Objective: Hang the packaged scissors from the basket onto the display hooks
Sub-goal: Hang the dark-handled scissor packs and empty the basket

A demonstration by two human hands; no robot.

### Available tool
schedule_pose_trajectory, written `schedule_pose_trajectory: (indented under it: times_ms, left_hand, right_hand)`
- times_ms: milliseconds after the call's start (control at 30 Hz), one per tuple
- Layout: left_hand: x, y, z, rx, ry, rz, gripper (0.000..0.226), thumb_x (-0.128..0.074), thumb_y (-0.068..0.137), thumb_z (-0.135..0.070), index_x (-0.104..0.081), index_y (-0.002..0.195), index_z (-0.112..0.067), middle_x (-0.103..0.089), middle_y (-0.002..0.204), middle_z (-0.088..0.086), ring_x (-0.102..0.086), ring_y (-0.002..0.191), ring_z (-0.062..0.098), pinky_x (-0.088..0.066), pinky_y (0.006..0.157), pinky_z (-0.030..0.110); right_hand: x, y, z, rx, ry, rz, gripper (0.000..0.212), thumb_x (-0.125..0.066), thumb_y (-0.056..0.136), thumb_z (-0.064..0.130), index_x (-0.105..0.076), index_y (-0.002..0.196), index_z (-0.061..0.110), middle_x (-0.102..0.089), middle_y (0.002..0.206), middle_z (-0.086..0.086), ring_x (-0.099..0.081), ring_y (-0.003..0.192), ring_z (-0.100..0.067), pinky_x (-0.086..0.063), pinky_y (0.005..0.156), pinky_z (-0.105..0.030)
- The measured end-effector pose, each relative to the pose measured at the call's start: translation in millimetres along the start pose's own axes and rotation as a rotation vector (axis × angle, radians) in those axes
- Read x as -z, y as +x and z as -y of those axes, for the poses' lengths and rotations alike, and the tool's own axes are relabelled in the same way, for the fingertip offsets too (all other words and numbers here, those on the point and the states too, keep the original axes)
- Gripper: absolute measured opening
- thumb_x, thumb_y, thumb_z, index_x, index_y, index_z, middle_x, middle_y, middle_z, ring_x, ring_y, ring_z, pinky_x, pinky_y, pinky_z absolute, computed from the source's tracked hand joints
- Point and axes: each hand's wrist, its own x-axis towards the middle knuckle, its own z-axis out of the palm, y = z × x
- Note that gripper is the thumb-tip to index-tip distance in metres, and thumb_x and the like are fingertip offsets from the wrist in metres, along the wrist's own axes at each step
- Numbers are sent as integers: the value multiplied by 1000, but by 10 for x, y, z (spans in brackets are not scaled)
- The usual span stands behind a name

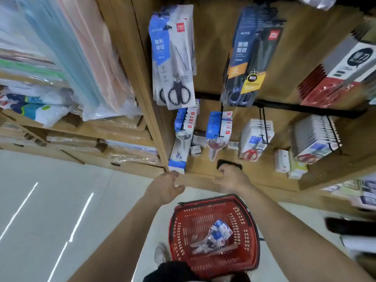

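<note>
Below me the red basket (181,231) holds 1 bundle of packaged scissors (211,237), its long axis running lower-left, under both hands and nearer my right hand (232,177), which curls round a dark object (228,164). My left hand (167,188) meets a hanging pack (178,153); I cannot tell whether it grips. Red tags read "deli".

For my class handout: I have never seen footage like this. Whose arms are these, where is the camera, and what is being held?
One picture, from a camera worn on a person's head, looking down. Both bare arms are theirs. The left hand reaches the bottom of a hanging scissors pack; a grip is unclear. The right hand curls round a dark object on the wooden shelf. On the floor, a red basket holds more packaged scissors.
</note>
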Motion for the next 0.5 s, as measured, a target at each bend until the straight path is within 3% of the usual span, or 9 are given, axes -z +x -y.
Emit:
schedule_pose_trajectory:
  times_ms: [133,267,367,500]
  left_hand:
    - [-610,153,137,49,31,168,64,-65,96,-47,-48,150,-17,-57,147,8,-54,134,25,-45,109,35]
    - [-1218,379,338,55,56,309,49,-66,94,-42,-60,137,-20,-67,130,4,-65,115,23,-51,96,30]
    - [-1806,709,598,75,59,380,51,-66,88,-47,-60,134,-24,-69,126,3,-68,109,21,-56,99,39]
    - [-2734,1152,971,132,75,336,44,-67,95,-36,-61,135,-18,-68,130,7,-66,116,27,-53,100,37]
  right_hand:
    - [-472,-115,-627,-141,10,83,32,-66,90,44,-65,114,23,-68,123,-3,-65,108,-25,-55,91,-38]
    - [-1006,-78,-1202,-267,25,167,43,-65,96,39,-62,131,16,-63,135,-6,-59,124,-28,-50,100,-38]
    - [-1589,133,-1640,-316,56,221,49,-65,97,40,-57,138,14,-61,138,-11,-58,125,-30,-49,98,-37]
    - [-2536,646,-2220,-319,108,257,52,-68,95,38,-56,139,14,-64,135,-11,-60,122,-31,-50,95,-37]
